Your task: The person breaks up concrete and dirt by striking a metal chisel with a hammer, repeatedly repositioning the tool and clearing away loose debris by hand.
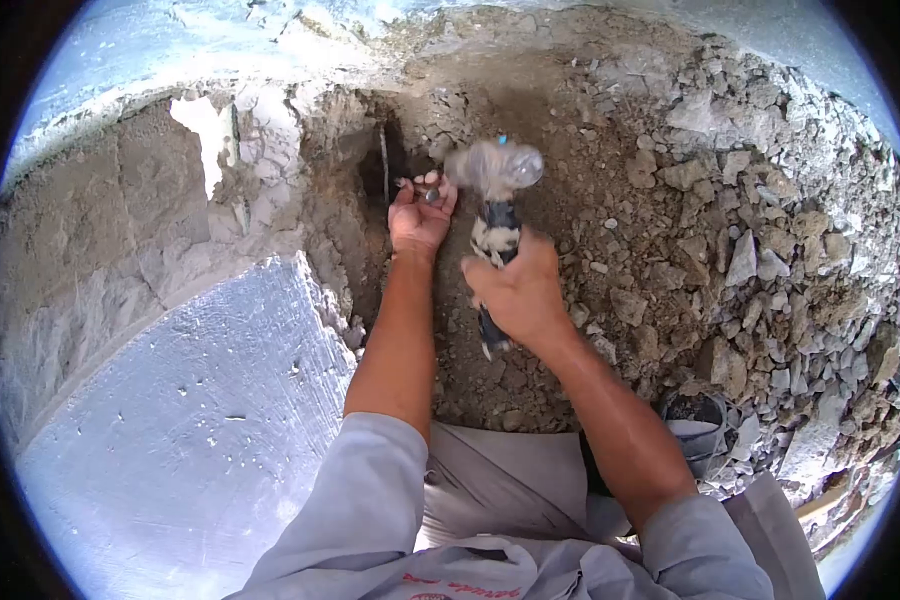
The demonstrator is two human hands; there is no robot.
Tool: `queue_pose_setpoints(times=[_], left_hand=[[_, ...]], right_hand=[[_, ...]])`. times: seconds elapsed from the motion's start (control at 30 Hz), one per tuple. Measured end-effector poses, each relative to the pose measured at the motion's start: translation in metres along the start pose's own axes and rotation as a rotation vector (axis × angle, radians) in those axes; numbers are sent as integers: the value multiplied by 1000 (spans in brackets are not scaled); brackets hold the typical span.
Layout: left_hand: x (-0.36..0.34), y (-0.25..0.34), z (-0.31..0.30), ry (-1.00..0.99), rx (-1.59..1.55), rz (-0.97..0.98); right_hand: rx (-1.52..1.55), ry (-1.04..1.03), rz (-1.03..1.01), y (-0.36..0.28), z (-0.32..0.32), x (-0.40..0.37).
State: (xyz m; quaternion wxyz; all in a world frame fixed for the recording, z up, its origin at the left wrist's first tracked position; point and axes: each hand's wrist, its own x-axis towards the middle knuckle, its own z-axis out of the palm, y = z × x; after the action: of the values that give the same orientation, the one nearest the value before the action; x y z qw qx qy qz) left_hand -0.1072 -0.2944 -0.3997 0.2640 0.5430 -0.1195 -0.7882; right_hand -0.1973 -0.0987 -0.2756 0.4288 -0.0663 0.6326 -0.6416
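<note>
My right hand [518, 285] is wrapped round the dark, dust-caked handle of a hammer [497, 236]. The hammer's metal head is smeared by motion and hangs just right of my left hand [422, 218]. That left hand is closed, palm up, on a chisel [431, 196]; only its round metal end shows among the fingers, and the rest is hidden. Both hands are low in a dug-out hollow. Beside the left fingers, a thin upright metal bar [384, 165] stands in a dark hole in the broken wall.
Loose rubble [740, 260] covers the ground on the right. A smooth grey concrete slab [190, 430] with a jagged edge lies at lower left. Pale plastered wall [210, 50] curves across the top. A shoe [695, 420] rests among stones near my right forearm.
</note>
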Motion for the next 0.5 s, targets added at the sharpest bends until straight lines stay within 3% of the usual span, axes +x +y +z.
queue_pose_setpoints(times=[0.07, 0.17, 0.27, 0.3, 0.33, 0.37, 0.43, 0.5], left_hand=[[-10, -6, 11, -21, 41, 68], [1, -2, 0, 11, 58, 41], [16, -1, -10, -20, 172, -28], [25, -1, -20, -27, 117, -14], [13, 0, -16, -19, 62, 0], [7, -3, -7, 129, 19, 58], [-3, -3, 4, 117, 38, 17], [-6, -3, 4, 68, 30, 9]], right_hand=[[45, 102, -69, -14, 14, 17], [-105, 185, -188, 16, 35, 50], [-54, -200, 430, 42, 29, 84], [23, -261, 446, 16, 17, 82], [-18, -213, 348, 9, 15, 77], [-55, -158, 260, 7, 13, 69], [-94, 2, -31, -11, 12, 58], [-125, 207, -150, 11, 31, 57]])
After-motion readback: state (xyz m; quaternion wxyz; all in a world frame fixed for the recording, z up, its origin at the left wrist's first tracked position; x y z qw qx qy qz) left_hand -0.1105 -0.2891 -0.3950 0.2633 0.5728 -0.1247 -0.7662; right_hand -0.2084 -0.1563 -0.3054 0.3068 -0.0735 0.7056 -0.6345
